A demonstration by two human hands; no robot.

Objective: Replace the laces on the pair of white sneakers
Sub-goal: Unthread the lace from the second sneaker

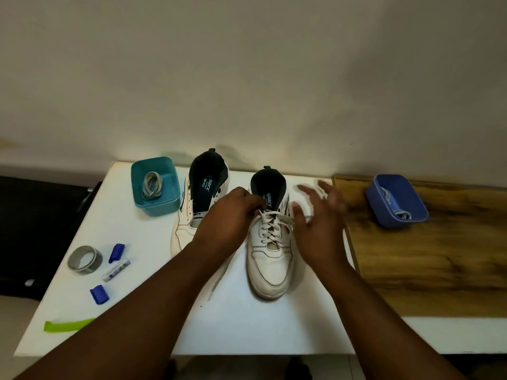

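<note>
The laced sneaker (270,250) points toe-first at us; our left hand (230,215) pinches its lace (270,223) at the top, right hand (318,215) spread open beside it

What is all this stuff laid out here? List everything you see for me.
sneakers: 2, white; laced sneaker mid-table, unlaced sneaker beside it
teal tub: 1, rear left, holding a grey lace
blue tub: 1, on the wooden board, holding a lace
tape roll: 1, grey, front left
marker: 1, white, beside the tape
blue caps: 2, near the marker
green strip: 1, front left edge
white table: 1
left hand: pinching the laced sneaker's lace
right hand: open, blurred, beside that sneaker
</note>
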